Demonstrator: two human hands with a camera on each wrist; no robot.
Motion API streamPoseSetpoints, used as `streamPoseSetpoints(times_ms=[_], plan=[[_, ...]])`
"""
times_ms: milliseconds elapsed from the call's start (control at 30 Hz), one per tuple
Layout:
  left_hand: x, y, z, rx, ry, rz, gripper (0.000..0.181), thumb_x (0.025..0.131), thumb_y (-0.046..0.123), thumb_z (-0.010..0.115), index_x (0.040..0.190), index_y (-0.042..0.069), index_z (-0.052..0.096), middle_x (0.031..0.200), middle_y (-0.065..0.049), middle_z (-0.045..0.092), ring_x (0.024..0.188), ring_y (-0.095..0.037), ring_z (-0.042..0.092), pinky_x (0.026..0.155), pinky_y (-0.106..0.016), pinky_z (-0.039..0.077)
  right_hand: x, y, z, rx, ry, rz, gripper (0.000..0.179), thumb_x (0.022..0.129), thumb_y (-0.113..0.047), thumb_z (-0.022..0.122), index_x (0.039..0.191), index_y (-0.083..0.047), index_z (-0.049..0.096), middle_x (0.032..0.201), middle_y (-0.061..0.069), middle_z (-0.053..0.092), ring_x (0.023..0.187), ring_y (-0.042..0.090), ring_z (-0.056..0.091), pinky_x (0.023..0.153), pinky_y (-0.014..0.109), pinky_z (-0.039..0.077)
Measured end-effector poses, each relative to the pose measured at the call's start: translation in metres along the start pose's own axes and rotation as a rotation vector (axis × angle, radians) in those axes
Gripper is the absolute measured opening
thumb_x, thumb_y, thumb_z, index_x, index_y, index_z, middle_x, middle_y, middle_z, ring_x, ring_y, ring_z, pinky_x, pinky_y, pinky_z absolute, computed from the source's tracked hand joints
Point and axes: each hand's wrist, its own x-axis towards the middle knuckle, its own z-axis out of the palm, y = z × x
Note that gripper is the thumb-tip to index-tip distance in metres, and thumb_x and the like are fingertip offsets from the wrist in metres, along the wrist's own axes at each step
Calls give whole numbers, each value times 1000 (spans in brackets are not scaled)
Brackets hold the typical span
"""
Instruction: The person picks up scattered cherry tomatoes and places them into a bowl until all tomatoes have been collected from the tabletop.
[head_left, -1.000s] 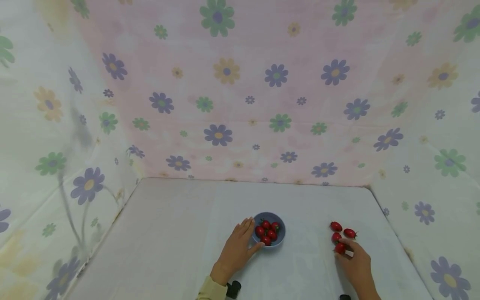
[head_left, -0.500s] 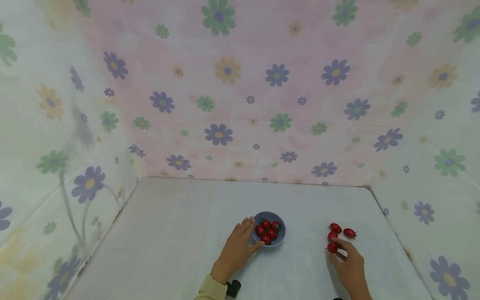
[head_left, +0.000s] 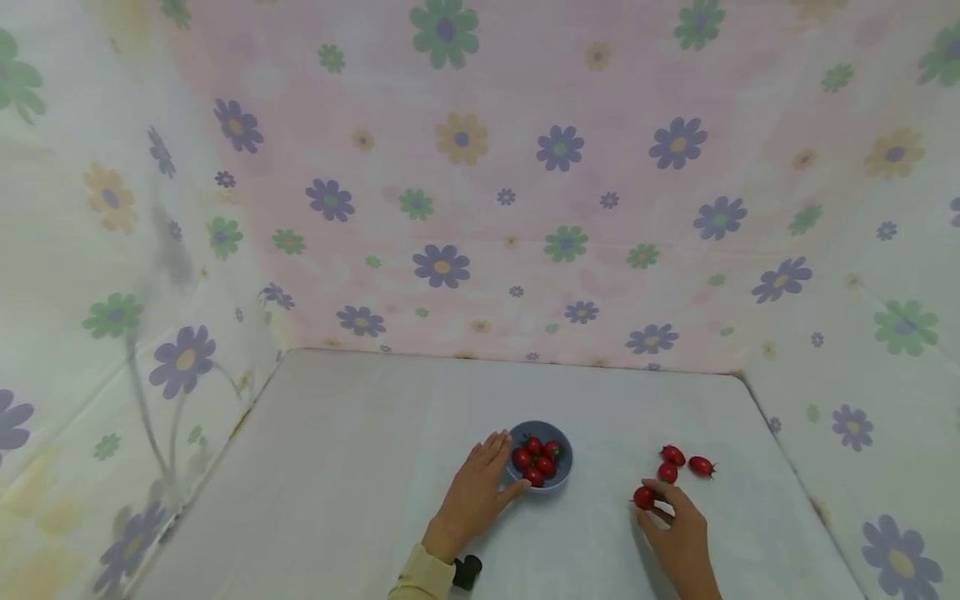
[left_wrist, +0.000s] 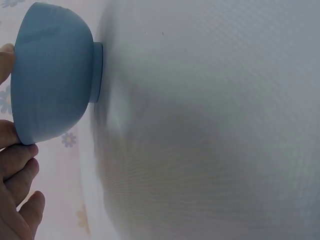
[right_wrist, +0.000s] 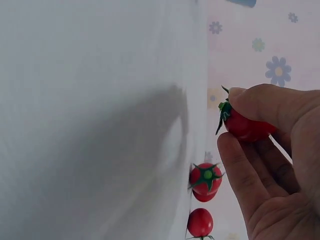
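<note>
- The left wrist view cuts off much of the left hand [head_left: 472,496] at its left edge.
- There, the blue bowl [left_wrist: 52,75] hides its own inside.
- The right hand [head_left: 677,532] covers part of the red tomato [right_wrist: 245,126] (its leafy top peeks out).
- One table tomato [right_wrist: 206,179] mostly hides a back tomato [right_wrist: 205,197].
- The black thing [head_left: 467,572] is too small to tell.

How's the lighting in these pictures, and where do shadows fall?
Head view: dim, fairly even light, a faint shadow beside the right hand. Left wrist view: broad, soft shading on the white table near the bowl. Right wrist view: a darker, soft-edged shadow across the table, the held tomato fairly crisp.
</note>
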Motion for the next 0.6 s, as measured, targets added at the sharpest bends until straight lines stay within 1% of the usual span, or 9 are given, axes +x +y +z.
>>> streamPoseSetpoints(times_ms=[133, 267, 400, 600], plan=[[-1, 1, -1, 18, 3, 6, 76, 100, 54, 56, 151, -2, 45, 159, -15, 43, 150, -30, 37, 122, -49, 32, -6, -6, 8, 18, -30, 18, 47, 83, 8, 78, 127, -1, 63, 122, 16, 67, 116, 33, 63, 94, 48, 57], [-1, 0, -1, 14, 5, 3, 76, 100, 53, 56, 151, -2, 45, 159, -15, 43, 150, -30, 37, 122, -49, 31, -10, -14, 15, 38, -72, 23, 46, 83, 6, 79, 126, -2, 64, 121, 14, 68, 114, 31, 64, 95, 47, 57], [0, 0, -1, -1, 5, 2, 76, 101, 53, 56, 152, -2, 44, 159, -15, 42, 150, -31, 36, 122, -49, 31, -13, -21, 21, 65, -94, 5, 46, 83, 6, 79, 126, -3, 65, 119, 11, 68, 113, 29, 65, 94, 44, 58], [-1, 0, -1, 1, 7, 7, 76, 100, 52, 56, 152, -2, 43, 159, -15, 42, 150, -30, 36, 123, -48, 30, -15, -30, 27, 115, -107, -46, 46, 83, 6, 79, 126, -5, 66, 119, 8, 68, 113, 26, 65, 92, 37, 59]])
